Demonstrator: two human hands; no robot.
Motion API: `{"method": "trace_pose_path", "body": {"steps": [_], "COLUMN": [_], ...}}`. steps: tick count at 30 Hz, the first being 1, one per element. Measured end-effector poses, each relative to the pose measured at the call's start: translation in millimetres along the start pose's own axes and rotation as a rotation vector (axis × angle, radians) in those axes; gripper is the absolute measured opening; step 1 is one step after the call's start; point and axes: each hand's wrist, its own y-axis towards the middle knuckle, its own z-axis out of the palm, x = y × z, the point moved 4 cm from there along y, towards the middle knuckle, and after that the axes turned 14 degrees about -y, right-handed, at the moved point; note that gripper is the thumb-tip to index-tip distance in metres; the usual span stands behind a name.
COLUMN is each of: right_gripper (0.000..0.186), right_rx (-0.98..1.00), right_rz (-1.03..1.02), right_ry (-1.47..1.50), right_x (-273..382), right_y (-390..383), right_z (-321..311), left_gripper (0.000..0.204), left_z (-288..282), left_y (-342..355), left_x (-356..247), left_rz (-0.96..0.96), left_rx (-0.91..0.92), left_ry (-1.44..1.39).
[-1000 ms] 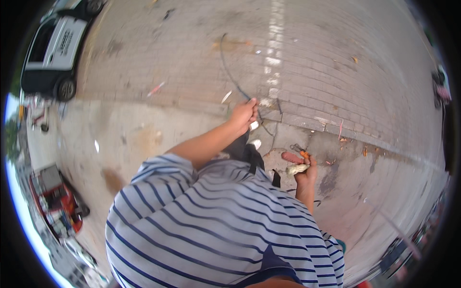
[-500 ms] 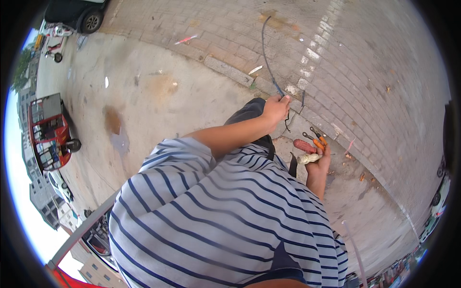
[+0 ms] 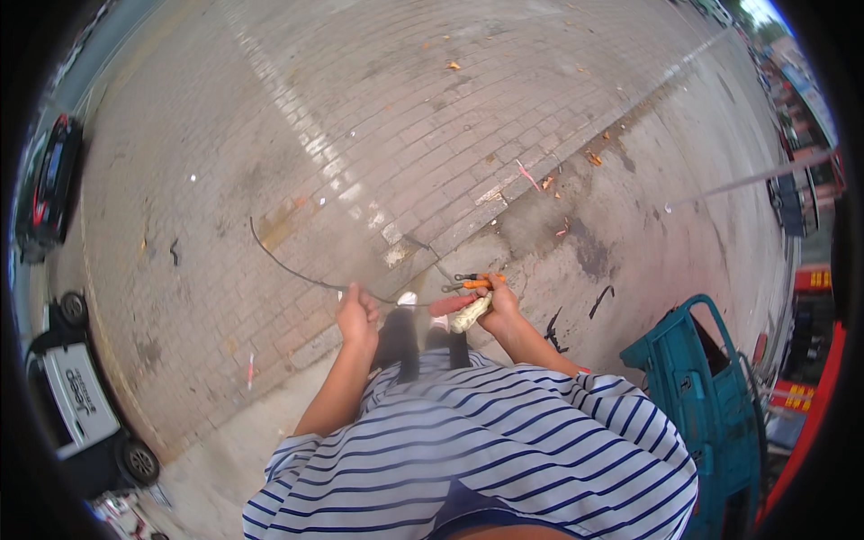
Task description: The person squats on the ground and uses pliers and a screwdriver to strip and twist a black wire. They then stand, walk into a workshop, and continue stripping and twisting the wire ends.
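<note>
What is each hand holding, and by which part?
Left hand: a dark cable, partway along. Right hand: two ring-tipped orange pieces, a reddish piece and a cream bundle, all by one end.

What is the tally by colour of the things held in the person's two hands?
Orange ring-ended pieces, right hand: 2
Reddish rounded piece, right hand: 1
Pale yellow bundle, right hand: 1
Dark cable, left hand: 1
Total: 5
</note>
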Motion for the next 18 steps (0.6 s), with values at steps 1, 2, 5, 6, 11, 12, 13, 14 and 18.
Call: {"method": "trace_pose_path", "body": {"steps": [1, 2, 5, 6, 11, 12, 13, 14, 18], "right_gripper": [0.023, 0.024, 0.024, 0.025, 0.024, 0.023, 0.023, 0.022, 0.017], "right_rx": [-0.037, -0.044, -0.126, -0.106, -0.193, -0.276, -0.311, -0.336, -0.505], "right_rz": [-0.014, -0.032, -0.12, -0.158, -0.303, -0.31, -0.338, -0.356, -0.305], "right_ry": [0.072, 0.105, 0.237, 0.278, 0.565, 0.639, 0.696, 0.743, 0.913], "right_x": [8, 14, 25, 25, 23, 15, 9, 8, -10], "right_y": [1, 0, -6, -10, -40, -48, -54, -57, -64], "right_z": [-8, -14, -36, -41, -86, -99, -110, -121, -162], "left_gripper": [0.019, 0.019, 0.02, 0.02, 0.026, 0.027, 0.027, 0.027, 0.026], "left_z": [14, 27, 63, 71, 141, 152, 160, 171, 199], "left_y": [5, 10, 26, 29, 48, 48, 49, 47, 40], "left_x": [3, 3, 8, 13, 50, 59, 69, 82, 119], "left_rz": [-0.006, -0.016, -0.085, -0.112, -0.274, -0.285, -0.325, -0.362, -0.406], "left_rx": [0.011, 0.025, 0.05, 0.06, 0.268, 0.294, 0.29, 0.321, 0.35], "left_ry": [0.033, 0.059, 0.112, 0.139, 0.277, 0.291, 0.324, 0.367, 0.473]}}
